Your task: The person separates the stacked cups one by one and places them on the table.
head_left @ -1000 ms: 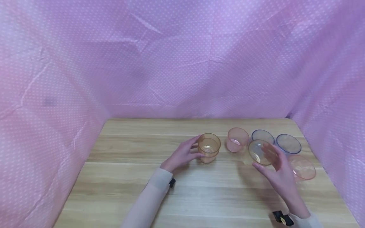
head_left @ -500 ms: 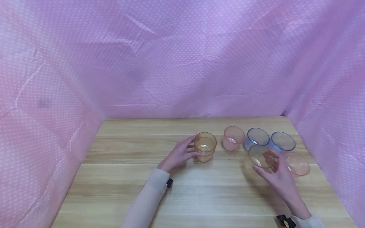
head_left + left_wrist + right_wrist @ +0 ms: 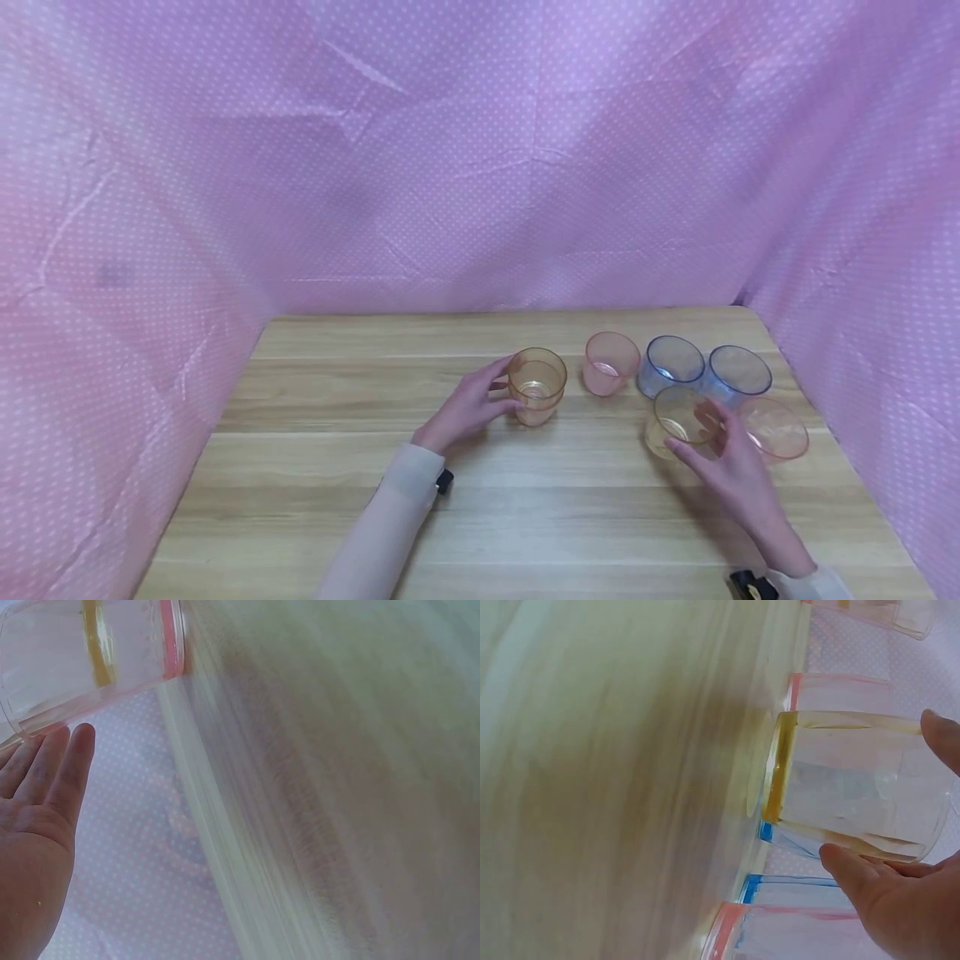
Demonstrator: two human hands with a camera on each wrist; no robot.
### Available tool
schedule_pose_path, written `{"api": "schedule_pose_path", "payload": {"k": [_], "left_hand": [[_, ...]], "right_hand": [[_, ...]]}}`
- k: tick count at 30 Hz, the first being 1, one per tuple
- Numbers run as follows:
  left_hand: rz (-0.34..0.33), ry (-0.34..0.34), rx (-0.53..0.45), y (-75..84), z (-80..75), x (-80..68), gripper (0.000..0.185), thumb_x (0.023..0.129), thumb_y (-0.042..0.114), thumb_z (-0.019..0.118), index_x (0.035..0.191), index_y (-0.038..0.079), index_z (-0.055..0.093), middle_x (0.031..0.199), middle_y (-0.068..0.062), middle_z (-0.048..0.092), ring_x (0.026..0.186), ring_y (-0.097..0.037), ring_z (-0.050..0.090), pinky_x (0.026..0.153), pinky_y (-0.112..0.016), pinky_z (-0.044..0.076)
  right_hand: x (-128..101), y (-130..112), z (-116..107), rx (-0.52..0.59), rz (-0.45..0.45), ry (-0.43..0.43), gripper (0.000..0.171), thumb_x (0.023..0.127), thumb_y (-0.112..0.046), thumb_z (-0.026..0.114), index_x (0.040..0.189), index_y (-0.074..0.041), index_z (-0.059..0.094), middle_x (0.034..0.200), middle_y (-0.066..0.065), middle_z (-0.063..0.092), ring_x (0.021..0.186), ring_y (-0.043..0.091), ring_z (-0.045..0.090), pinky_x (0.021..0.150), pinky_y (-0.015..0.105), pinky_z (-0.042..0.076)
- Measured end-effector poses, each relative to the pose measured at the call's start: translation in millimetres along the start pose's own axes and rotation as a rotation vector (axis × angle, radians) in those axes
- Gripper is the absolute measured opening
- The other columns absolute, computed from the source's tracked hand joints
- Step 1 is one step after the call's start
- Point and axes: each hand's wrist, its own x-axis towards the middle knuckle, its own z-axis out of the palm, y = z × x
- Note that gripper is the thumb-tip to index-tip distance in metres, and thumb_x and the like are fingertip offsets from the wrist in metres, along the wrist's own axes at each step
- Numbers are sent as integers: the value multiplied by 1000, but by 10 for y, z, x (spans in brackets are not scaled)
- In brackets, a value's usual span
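Note:
My left hand (image 3: 472, 404) grips a stack of two clear tumblers, thumb and fingers around the side. A yellow-tinted tumbler (image 3: 549, 360) sits inside a pink-tinted one (image 3: 536, 417). In the left wrist view, the lower tumbler's pink base (image 3: 172, 637) is at the table, with the yellow base band inside higher up. My right hand (image 3: 738, 475) holds another yellow-tinted tumbler (image 3: 663, 433) between thumb and fingers, mouth up. The right wrist view shows its yellow base (image 3: 781, 766) close over the wood, the thumb and fingers near the rim.
Behind the right-hand tumbler stand two blue tumblers (image 3: 652, 379) (image 3: 738, 371), side by side. A pink tumbler (image 3: 611, 371) stands between them and the stack. Another pink tumbler (image 3: 783, 433) is right of my right hand, partly hidden. Pink dotted cloth (image 3: 480, 167) surrounds the wooden table (image 3: 525, 525).
My right hand has lowered the yellow tumbler toward the table, uncovering more of the blue tumbler behind. The left hand keeps its grip on the stack. The whole view has shifted slightly.

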Motion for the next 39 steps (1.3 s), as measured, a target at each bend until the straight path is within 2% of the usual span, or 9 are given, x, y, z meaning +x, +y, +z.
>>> {"api": "schedule_pose_path", "payload": {"k": [9,11,13,16,17,23,28,33,39], "left_hand": [[-5,5,-8,-9,-27,-1,81,92,12,78,161,9,36,155,-18,49,129,-37,60,110,-43,51],[-3,8,-14,-10,-34,-6,80,92,12,78,160,7,36,155,-19,49,130,-37,60,110,-43,51],[2,9,-14,-19,-38,-7,80,92,11,78,160,6,36,154,-19,49,130,-37,59,110,-43,51],[18,9,-10,-31,-45,-10,79,92,11,78,159,5,36,154,-20,50,132,-37,58,110,-43,51],[24,9,-10,-31,-48,-12,79,93,11,78,159,4,37,153,-20,51,132,-37,57,110,-43,51],[27,12,3,-23,-62,-29,78,92,11,78,159,4,37,152,-20,52,131,-37,58,109,-42,51],[23,11,16,-25,-50,-28,78,93,14,78,159,5,37,152,-18,52,131,-36,59,110,-40,51],[10,12,14,-29,-18,-28,78,93,15,78,159,7,38,153,-17,52,131,-36,59,110,-41,51],[-1,16,-1,-37,35,-29,78,94,17,77,160,9,37,155,-16,50,131,-36,59,111,-41,50]], "right_hand": [[49,17,15,-37,-4,-10,92,92,-22,82,154,13,24,147,41,39,132,63,42,94,-4,26],[61,18,15,-57,-16,-10,92,92,-22,81,154,13,24,145,41,40,131,62,43,107,9,37],[61,17,18,-71,-25,-10,95,92,-22,81,157,11,20,147,43,37,129,64,42,115,35,43],[28,-13,22,-82,-30,11,104,91,-21,82,161,8,10,154,45,27,131,67,37,105,73,35],[14,-29,25,-82,-39,31,107,91,-20,82,162,6,7,157,44,23,132,68,36,105,74,34],[-25,-178,85,-108,-205,220,102,86,-11,83,163,2,18,162,37,23,144,59,27,125,61,17],[48,-315,185,-142,-406,311,89,84,-13,81,158,3,34,159,31,37,145,50,35,128,38,22],[146,-449,284,-70,-519,257,81,90,-10,79,158,0,37,160,24,39,151,30,33,126,23,20],[283,-580,425,-15,-601,219,71,97,-28,74,153,3,43,155,25,46,150,23,36,126,27,25]]}}
